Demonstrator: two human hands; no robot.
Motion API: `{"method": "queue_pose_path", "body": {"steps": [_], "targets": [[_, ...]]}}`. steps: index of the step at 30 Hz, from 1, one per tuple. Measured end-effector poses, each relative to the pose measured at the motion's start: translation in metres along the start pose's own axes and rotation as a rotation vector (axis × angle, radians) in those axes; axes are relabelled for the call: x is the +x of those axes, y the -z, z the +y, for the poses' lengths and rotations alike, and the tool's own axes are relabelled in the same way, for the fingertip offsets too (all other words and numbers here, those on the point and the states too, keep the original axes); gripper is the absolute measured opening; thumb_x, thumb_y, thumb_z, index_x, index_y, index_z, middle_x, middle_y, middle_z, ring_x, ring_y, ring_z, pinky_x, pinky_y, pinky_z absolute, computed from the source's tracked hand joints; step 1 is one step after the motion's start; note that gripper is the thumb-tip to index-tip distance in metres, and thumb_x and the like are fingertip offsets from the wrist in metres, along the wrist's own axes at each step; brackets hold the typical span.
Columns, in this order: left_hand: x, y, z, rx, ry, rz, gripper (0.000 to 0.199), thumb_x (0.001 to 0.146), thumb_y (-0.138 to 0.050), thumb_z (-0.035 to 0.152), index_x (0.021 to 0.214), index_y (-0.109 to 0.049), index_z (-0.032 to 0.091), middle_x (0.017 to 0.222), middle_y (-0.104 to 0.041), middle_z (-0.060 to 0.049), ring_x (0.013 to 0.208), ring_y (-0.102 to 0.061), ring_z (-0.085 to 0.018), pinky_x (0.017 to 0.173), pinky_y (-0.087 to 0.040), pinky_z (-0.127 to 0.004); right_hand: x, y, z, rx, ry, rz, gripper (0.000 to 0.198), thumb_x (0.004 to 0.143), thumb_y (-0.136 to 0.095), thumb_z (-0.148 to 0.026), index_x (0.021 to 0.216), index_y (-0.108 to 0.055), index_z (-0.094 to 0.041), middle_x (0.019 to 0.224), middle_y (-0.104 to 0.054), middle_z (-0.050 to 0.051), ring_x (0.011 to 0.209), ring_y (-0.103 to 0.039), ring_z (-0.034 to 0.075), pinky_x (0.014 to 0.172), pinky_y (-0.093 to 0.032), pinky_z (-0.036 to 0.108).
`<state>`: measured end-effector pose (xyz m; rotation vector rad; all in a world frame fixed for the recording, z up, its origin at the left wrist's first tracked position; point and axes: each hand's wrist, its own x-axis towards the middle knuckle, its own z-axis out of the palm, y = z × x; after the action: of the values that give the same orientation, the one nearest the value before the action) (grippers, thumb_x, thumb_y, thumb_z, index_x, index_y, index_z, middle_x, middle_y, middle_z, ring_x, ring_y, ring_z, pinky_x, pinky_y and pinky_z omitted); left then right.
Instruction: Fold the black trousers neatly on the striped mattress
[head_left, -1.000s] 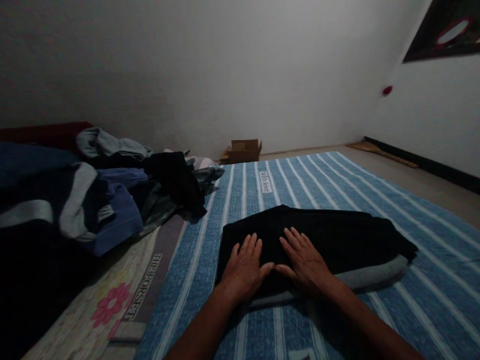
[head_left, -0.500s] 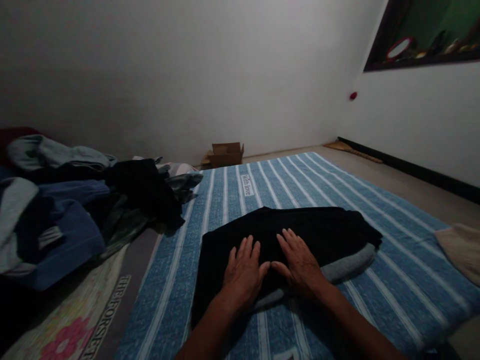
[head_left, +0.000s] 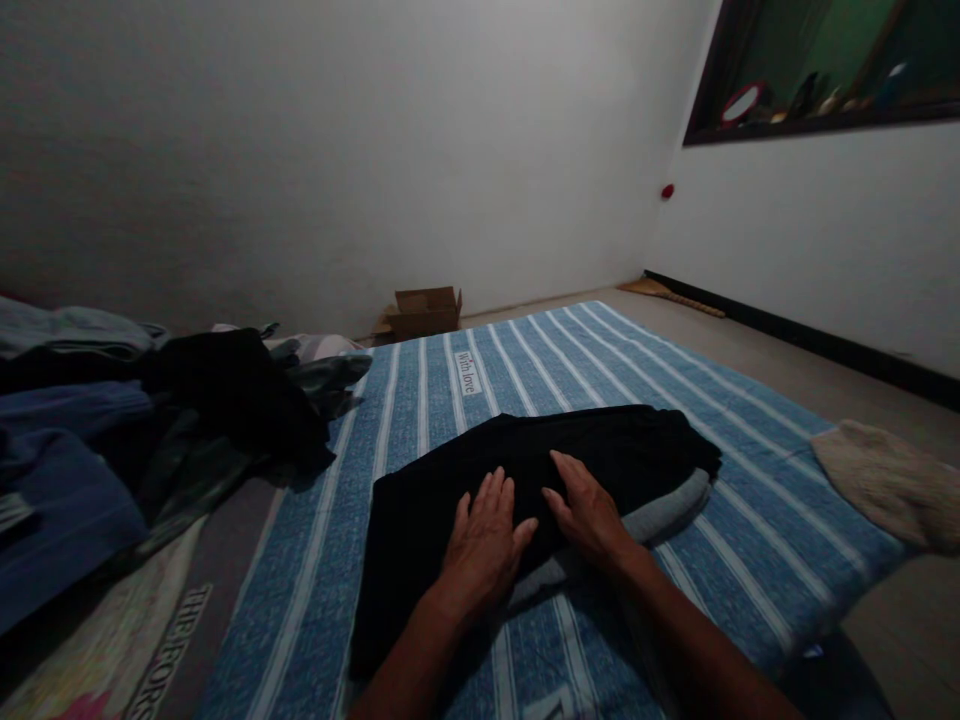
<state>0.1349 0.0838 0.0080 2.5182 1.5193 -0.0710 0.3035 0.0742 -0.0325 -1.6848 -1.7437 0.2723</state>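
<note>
Box (head_left: 425, 311) leftward now, seemingly empty.

A blue mattress (head_left: 675, 400) with white stripes lies on the floor (head_left: 787, 355), a small "With love" label (head_left: 466, 373) on its cover near the far end. On its middle lies a folded black garment (head_left: 600, 450) over a grey layer (head_left: 667, 510). At the right edge a beige cloth (head_left: 885, 480) hangs partly over the side. To the left a floral mat (head_left: 112, 640) carries a heap of dark and blue clothes (head_left: 150, 420). A cardboard box (head_left: 424, 310) stands on the floor by the far wall
</note>
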Motion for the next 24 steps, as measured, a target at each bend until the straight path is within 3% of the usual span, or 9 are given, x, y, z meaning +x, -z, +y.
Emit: {"method": "queue_pose_path", "body": {"steps": [3,6,10,13,15,18,21,24], "targets": [[0.002,0.003,0.011,0.025,0.002,0.100,0.058,0.093,-0.037,0.040,0.142,-0.031,0.010,0.153,-0.021,-0.015,0.141,-0.016,-0.027,0.112,-0.022,-0.049,0.003,0.010,0.004,0.092,-0.039,0.031,0.049,0.086,-0.043,-0.031,0.133,-0.047,-0.016,0.126,-0.056,0.012,0.118,-0.052,0.023,0.099,-0.043,0.039],[0.010,0.005,0.027,0.021,-0.124,0.166,0.054,0.094,-0.039,0.036,0.143,-0.033,0.015,0.154,-0.021,-0.010,0.142,-0.016,-0.024,0.114,-0.021,-0.045,0.008,0.031,0.020,0.084,-0.114,0.137,0.047,0.086,-0.042,-0.035,0.126,-0.052,-0.013,0.120,-0.059,0.014,0.111,-0.056,0.024,0.095,-0.045,0.039],[0.027,-0.005,0.042,-0.024,-0.273,0.150,0.053,0.095,-0.031,0.045,0.142,-0.036,0.018,0.153,-0.023,-0.006,0.142,-0.015,-0.022,0.114,-0.017,-0.048,0.008,0.071,0.066,-0.189,-0.298,0.311,0.051,0.083,-0.044,-0.040,0.123,-0.053,-0.009,0.118,-0.059,0.019,0.111,-0.054,0.030,0.095,-0.042,0.046],[0.034,-0.014,0.045,-0.046,-0.293,0.084,0.056,0.095,-0.028,0.049,0.140,-0.040,0.017,0.151,-0.028,-0.007,0.142,-0.015,-0.023,0.114,-0.013,-0.052,0.000,0.098,0.107,-0.367,-0.543,0.295,0.063,0.081,-0.047,-0.048,0.128,-0.049,-0.007,0.118,-0.057,0.022,0.112,-0.052,0.036,0.091,-0.042,0.050],[0.035,-0.016,0.044,-0.064,-0.296,0.063,0.057,0.095,-0.026,0.050,0.140,-0.039,0.017,0.152,-0.027,-0.008,0.142,-0.014,-0.023,0.114,-0.012,-0.052,-0.005,0.107,0.127,-0.323,-0.701,0.232,0.073,0.078,-0.050,-0.057,0.130,-0.047,-0.006,0.120,-0.057,0.024,0.110,-0.054,0.037,0.088,-0.045,0.049],[0.033,-0.016,0.044,-0.082,-0.299,0.049,0.058,0.095,-0.025,0.051,0.141,-0.037,0.017,0.152,-0.027,-0.008,0.142,-0.013,-0.022,0.114,-0.010,-0.051,-0.010,0.111,0.142,-0.207,-0.755,0.203,0.079,0.072,-0.053,-0.064,0.129,-0.048,-0.009,0.121,-0.057,0.023,0.109,-0.056,0.037,0.087,-0.046,0.050],[0.030,-0.014,0.045,-0.090,-0.293,0.043,0.059,0.094,-0.026,0.051,0.141,-0.037,0.018,0.152,-0.027,-0.008,0.142,-0.013,-0.023,0.114,-0.010,-0.052,-0.011,0.111,0.142,-0.114,-0.734,0.310,0.078,0.065,-0.062,-0.062,0.123,-0.053,-0.011,0.119,-0.058,0.021,0.109,-0.054,0.040,0.090,-0.044,0.055],[0.028,-0.014,0.046,-0.097,-0.291,0.037,0.059,0.094,-0.026,0.051,0.141,-0.037,0.017,0.152,-0.028,-0.008,0.142,-0.014,-0.023,0.114,-0.011,-0.052,-0.013,0.113,0.139,0.042,-0.817,0.454,0.080,0.052,-0.074,-0.058,0.117,-0.057,-0.013,0.111,-0.061,0.020,0.100,-0.058,0.040,0.086,-0.046,0.058]]}}
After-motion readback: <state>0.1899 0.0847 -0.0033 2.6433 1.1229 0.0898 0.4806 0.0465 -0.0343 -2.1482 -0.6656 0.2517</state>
